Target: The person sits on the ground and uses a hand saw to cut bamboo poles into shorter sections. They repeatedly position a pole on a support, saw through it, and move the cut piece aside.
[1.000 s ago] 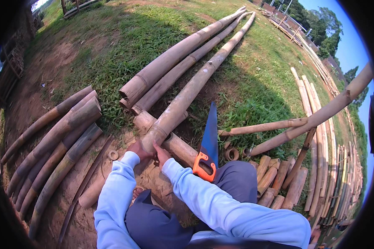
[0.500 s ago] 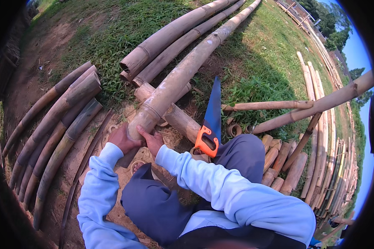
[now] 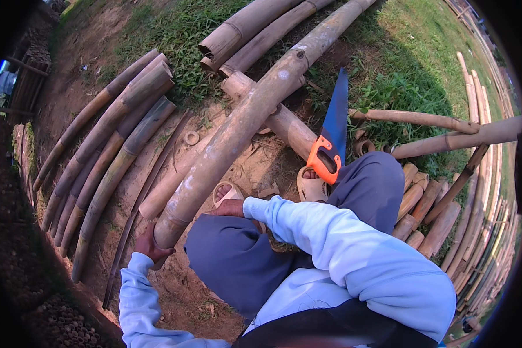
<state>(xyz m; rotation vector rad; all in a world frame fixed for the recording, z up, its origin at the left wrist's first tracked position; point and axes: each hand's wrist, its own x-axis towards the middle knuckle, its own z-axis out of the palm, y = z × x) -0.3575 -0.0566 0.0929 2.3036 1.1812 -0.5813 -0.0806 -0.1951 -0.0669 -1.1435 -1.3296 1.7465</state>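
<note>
Hands grip the long brown bamboo pole (image 3: 238, 133): left hand (image 3: 151, 246) cups its cut end, right hand (image 3: 229, 209) presses alongside; positioning step, steadying needed next.

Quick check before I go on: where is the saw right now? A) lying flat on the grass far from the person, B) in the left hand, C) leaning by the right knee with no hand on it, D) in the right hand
C: the saw stands with its orange handle against the right knee, untouched, while the left hand cups the end of the long bamboo pole and the right hand rests beside it.
</note>
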